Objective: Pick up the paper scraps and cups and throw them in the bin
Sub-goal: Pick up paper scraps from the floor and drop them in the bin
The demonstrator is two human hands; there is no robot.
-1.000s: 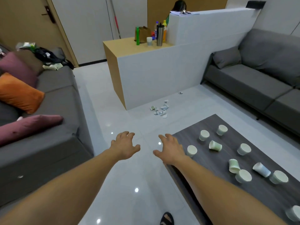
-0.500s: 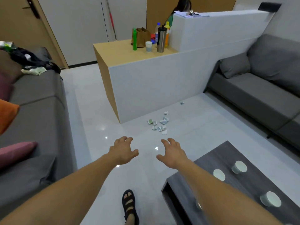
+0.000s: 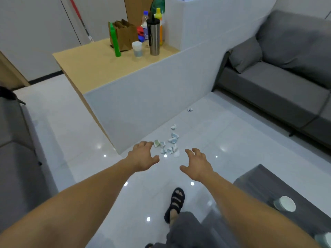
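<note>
The paper scraps [image 3: 169, 144] lie in a loose cluster on the glossy white floor [image 3: 232, 140] at the centre of the frame, near the foot of a white partition [image 3: 143, 104]. One stray scrap [image 3: 189, 109] sits apart, further up and to the right. A paper cup [image 3: 284, 203] lies on the dark tabletop [image 3: 265, 183] at the lower right, and a second cup [image 3: 325, 238] is cut off by the corner of the frame.

Both arms reach forward over the floor. The left hand [image 3: 143, 156] hovers just left of the cluster, its fingers [image 3: 147, 144] spread wide and lightly curved, holding nothing. The right hand [image 3: 196, 164] hovers just right of it, fingers [image 3: 196, 151] likewise spread and empty.

Below the hands, a foot in a black sandal [image 3: 176, 201] stands on the floor. Grey sofas [image 3: 277, 83] flank the room. At upper centre a wooden tabletop [image 3: 100, 68] carries a green bottle [image 3: 114, 42], a brown paper bag [image 3: 125, 34] and a steel tumbler [image 3: 154, 36].
</note>
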